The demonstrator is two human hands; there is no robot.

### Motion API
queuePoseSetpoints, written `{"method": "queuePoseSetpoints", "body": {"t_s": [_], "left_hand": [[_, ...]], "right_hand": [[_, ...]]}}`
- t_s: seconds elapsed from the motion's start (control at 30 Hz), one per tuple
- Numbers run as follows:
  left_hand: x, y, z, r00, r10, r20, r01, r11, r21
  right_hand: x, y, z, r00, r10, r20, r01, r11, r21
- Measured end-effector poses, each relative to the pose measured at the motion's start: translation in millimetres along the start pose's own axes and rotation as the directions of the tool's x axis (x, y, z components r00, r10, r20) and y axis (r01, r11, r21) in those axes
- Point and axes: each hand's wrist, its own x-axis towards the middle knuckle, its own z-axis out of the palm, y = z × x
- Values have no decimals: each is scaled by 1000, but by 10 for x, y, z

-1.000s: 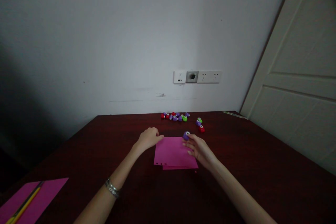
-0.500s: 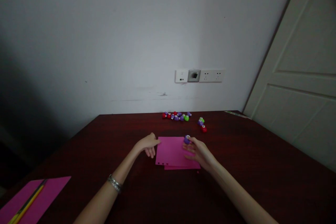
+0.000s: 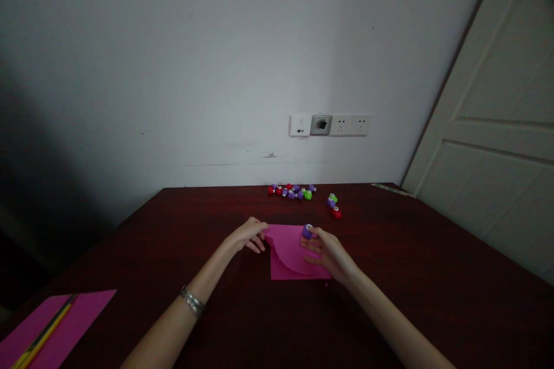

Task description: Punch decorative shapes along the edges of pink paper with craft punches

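Observation:
Two pink paper sheets (image 3: 283,271) lie one over the other on the dark table, and the upper one is curled up along its left side. My left hand (image 3: 251,235) pinches that sheet's upper left edge between thumb and finger. Over the right part of the paper, my right hand (image 3: 326,248) holds a small purple paper punch (image 3: 307,231) with a big white eye; its other fingers are spread over the sheet. Whether the punch grips the paper, I cannot tell.
Several red, purple and green punches (image 3: 291,192) are grouped near the wall. A red punch (image 3: 336,213) and two others sit to their right. Another pink sheet (image 3: 89,311) with yellow-and-black pencils (image 3: 45,331) lies at the left front. A patterned strip (image 3: 392,189) lies at the back right.
My left hand has lifted and curled the upper sheet's left edge to the right, so the row of holes at its lower edge is out of sight. My right hand stays nearly still.

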Motion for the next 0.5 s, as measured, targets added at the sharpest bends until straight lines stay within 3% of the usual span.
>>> {"method": "queuePoseSetpoints", "body": {"t_s": [0.23, 0.4, 0.5], "left_hand": [[36, -3, 35, 979, 26, -203, -58, 986, -154], [25, -1, -1, 996, 51, -79, -67, 976, -208], [1, -11, -14, 996, 61, 71, -53, 993, -110]], "right_hand": [[4, 1, 4, 1000, 8, 3, -8, 1000, -1], [-6, -8, 9, 1000, 4, 4, -4, 1000, -1], [-24, -10, 11, 1000, 5, 2, -5, 1000, 14]]}}
